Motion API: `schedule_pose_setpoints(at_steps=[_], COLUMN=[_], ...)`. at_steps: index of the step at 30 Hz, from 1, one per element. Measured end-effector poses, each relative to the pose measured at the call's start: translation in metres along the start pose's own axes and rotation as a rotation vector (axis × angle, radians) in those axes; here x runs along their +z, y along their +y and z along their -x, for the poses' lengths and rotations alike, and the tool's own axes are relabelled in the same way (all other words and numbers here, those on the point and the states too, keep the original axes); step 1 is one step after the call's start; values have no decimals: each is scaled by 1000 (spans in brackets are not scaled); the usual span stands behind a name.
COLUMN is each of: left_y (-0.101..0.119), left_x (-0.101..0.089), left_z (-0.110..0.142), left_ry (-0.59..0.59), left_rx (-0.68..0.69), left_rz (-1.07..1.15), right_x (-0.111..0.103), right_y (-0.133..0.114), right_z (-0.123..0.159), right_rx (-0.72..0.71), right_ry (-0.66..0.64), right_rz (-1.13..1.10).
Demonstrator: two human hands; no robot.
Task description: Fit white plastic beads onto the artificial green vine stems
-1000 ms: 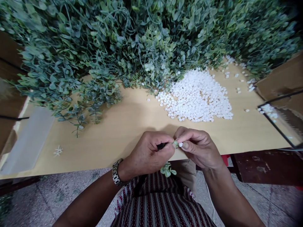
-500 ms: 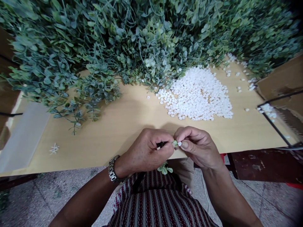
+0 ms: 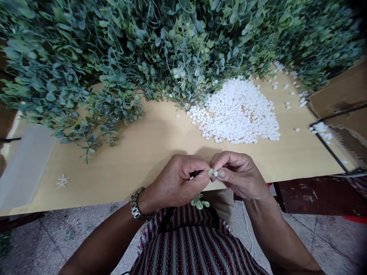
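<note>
My left hand (image 3: 183,177) is closed in a pinch on a sprig of artificial greenery (image 3: 200,201), whose lower leaves hang below the fingers. At the fingertips its pale green end meets a small white bead-like piece (image 3: 215,173). My right hand (image 3: 241,173) pinches that white piece between thumb and forefinger. Both hands are close together over the table's front edge. Beyond them lies a heap of similar white pieces (image 3: 241,110) on the tan tabletop (image 3: 137,160).
A thick mass of artificial greenery (image 3: 160,46) fills the table's far side. Small white star-shaped pieces (image 3: 62,181) lie near a translucent sheet (image 3: 28,168) at left. A torn cardboard box (image 3: 341,91) and a black metal frame (image 3: 329,147) stand at right.
The view has shifted slightly. Both hands keep their pinch, and the sprig and white piece stay together at the fingertips almost unchanged.
</note>
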State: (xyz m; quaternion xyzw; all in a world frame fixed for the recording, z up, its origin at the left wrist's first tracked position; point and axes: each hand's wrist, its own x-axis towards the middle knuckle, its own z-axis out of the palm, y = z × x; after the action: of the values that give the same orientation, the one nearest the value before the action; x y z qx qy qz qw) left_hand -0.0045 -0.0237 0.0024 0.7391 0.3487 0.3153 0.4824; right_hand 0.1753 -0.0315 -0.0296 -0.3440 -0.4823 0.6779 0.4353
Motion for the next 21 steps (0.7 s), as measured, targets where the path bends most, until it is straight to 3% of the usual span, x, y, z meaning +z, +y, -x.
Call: schedule_pose_setpoints(at_steps=[21], left_y=[-1], left_x=[-1], left_z=[0], left_ry=[15], left_rx=[0], left_rz=[-12], right_x=[4], right_y=[2], right_z=[-1], right_rx=[-59], right_ry=[44], right_rz=[70])
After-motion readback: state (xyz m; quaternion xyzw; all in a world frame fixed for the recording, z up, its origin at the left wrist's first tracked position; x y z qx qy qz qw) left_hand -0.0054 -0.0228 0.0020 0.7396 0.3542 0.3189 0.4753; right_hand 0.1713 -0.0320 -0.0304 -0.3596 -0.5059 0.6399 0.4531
